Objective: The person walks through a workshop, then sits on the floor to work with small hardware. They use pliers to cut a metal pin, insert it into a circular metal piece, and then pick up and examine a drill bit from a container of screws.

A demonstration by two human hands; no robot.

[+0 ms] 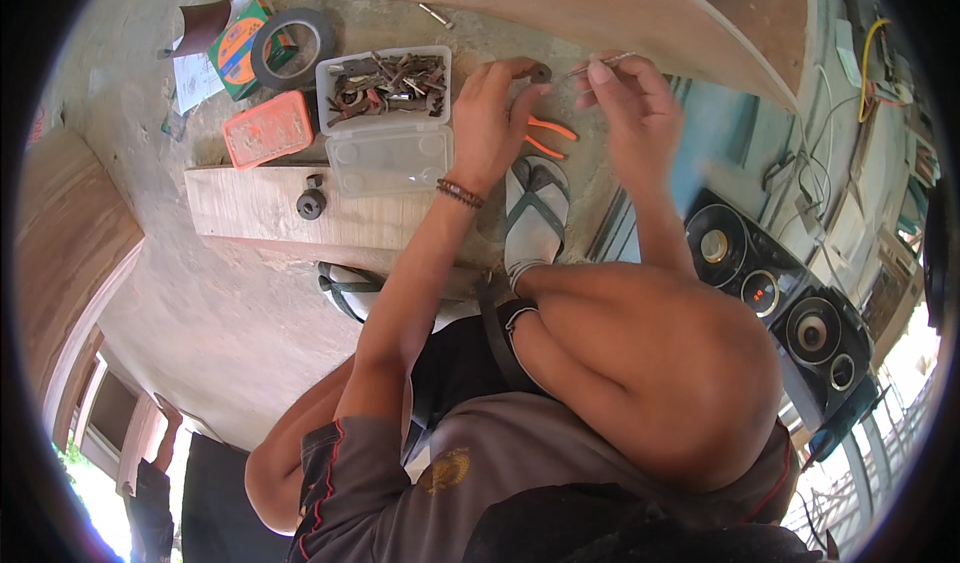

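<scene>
Dark, round metal washer (540, 73) sits pinched in the left hand (490, 128) fingers; right hand (630, 103) fingers grip a thin metal pin (600, 63), tip just beside it, not yet inserted.

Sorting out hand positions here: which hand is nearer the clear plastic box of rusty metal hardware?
Left. The left hand sits just right of the clear plastic box of rusty metal hardware, nearly touching it; the right hand is farther right.

Small dark part (541, 73) too small to identify, pliers (548, 137) half hidden
</scene>
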